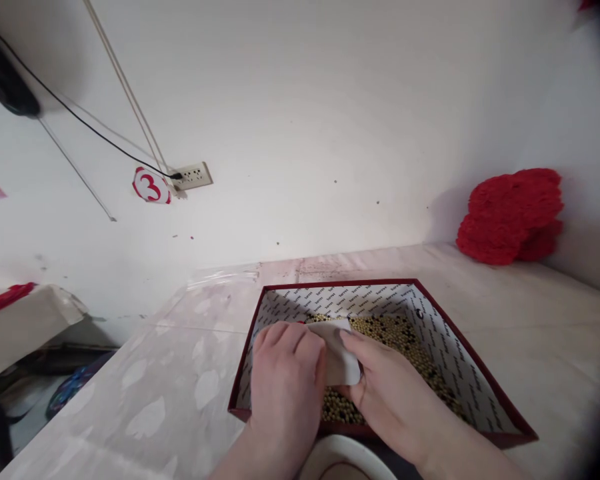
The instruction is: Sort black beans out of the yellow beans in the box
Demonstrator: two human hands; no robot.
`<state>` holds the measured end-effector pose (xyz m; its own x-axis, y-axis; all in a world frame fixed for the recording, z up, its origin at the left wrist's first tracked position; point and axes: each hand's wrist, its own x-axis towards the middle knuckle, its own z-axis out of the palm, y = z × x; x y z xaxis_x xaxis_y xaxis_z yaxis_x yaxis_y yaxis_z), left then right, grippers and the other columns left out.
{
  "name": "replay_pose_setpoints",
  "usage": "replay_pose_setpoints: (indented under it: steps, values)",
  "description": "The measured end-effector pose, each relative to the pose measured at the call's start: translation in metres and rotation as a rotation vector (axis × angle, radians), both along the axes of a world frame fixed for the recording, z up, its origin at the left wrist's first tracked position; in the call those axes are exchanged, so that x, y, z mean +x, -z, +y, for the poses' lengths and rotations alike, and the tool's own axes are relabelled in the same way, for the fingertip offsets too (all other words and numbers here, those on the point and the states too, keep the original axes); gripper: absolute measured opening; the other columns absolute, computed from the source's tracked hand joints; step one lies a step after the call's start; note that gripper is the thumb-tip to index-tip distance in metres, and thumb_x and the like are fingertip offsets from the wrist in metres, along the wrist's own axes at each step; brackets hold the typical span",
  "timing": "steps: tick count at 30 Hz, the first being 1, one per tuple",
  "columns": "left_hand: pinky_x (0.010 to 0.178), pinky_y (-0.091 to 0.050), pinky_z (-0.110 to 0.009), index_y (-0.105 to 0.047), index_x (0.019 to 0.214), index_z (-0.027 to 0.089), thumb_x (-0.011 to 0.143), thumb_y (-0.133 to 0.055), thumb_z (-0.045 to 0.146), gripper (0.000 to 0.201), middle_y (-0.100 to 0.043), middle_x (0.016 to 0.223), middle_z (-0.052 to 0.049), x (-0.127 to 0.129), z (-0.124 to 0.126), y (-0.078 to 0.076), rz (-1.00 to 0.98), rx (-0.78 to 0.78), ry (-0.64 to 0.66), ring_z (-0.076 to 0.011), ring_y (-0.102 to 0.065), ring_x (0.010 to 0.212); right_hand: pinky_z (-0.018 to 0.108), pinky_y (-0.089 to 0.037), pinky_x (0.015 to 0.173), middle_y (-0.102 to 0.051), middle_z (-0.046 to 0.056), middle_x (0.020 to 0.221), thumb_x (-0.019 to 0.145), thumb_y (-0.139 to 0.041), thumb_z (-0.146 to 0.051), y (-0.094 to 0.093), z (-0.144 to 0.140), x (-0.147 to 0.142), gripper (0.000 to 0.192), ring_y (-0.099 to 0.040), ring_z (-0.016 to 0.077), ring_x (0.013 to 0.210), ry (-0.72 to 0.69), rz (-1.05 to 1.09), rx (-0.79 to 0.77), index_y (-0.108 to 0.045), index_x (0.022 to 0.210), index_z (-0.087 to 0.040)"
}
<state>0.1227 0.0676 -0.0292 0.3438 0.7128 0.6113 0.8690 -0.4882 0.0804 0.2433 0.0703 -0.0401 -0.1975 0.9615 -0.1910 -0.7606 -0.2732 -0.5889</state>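
My right hand point(380, 373) grips a small white card point(341, 353), thumb on its face and fingers behind it. My left hand point(287, 373) is closed in a fist against the card's left end; its fingertips are hidden, so what it holds cannot be made out. A bit of red shows by its knuckles. Both hands are over a dark red box point(485, 373) with a white printed lining. Many small round yellowish and black beads point(395, 333) cover its floor. Nearest me, a pale bowl point(347, 453) is partly cut off by the lower frame edge.
The box stands on a table with a pale patterned cloth point(180, 380). A red fluffy bundle point(513, 217) sits at the back right against the wall. A power strip point(195, 175) with a black cable is on the wall beside a number sign point(151, 185). Another table point(30, 313) is at left.
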Motion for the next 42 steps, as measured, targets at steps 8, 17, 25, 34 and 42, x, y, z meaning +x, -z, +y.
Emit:
replay_pose_setpoints:
  steps: [8,17,25,34,42]
  values:
    - [0.074,-0.04,-0.037,-0.057,0.068,0.018,0.081,-0.056,0.012,0.015,-0.058,0.072,-0.001,0.0015,-0.0008,0.0005,-0.003,0.011,0.089,-0.0188,-0.05,0.074,0.021,-0.044,0.055,-0.064,0.0,0.069,0.069,-0.07,-0.021,0.0012,0.0002,-0.0002,0.002,-0.053,0.0109,0.063,0.036,-0.021,-0.026,-0.069,0.069,-0.019]
    - [0.075,-0.04,-0.037,-0.056,0.067,0.018,0.08,-0.057,0.012,0.014,-0.059,0.072,-0.001,0.0,0.0003,0.0005,0.022,-0.015,0.082,-0.0187,-0.051,0.075,0.02,-0.044,0.055,-0.063,0.001,0.069,0.073,-0.066,-0.018,-0.0014,0.0008,-0.0002,0.003,-0.053,0.0107,0.063,0.028,-0.025,-0.041,-0.067,0.071,-0.017]
    - [0.074,-0.041,-0.039,-0.057,0.066,0.018,0.078,-0.058,0.013,0.013,-0.059,0.073,-0.002,-0.0014,0.0012,0.0008,0.067,-0.073,-0.006,-0.0206,-0.052,0.076,0.022,-0.047,0.061,-0.065,0.002,0.072,0.081,-0.057,-0.016,0.0004,0.0014,0.0002,0.012,-0.056,0.0125,0.07,0.01,-0.031,-0.039,-0.069,0.078,-0.017]
    - [0.074,-0.042,-0.041,-0.055,0.065,0.018,0.079,-0.057,0.014,0.014,-0.06,0.074,-0.002,0.0017,-0.0017,0.0007,0.023,-0.12,-0.001,-0.0219,-0.053,0.077,0.022,-0.047,0.064,-0.066,0.001,0.073,0.079,-0.058,-0.014,0.0001,0.0009,-0.0003,0.011,-0.056,0.0114,0.069,0.019,-0.001,-0.027,-0.067,0.073,-0.017]
    - [0.074,-0.042,-0.041,-0.055,0.065,0.018,0.079,-0.056,0.012,0.015,-0.059,0.074,-0.002,-0.001,0.0005,-0.0008,0.021,-0.12,-0.022,-0.021,-0.052,0.076,0.022,-0.046,0.065,-0.065,0.001,0.074,0.079,-0.058,-0.015,-0.0018,0.0013,-0.0013,0.012,-0.056,0.0119,0.072,0.027,0.011,-0.026,-0.067,0.074,-0.018]
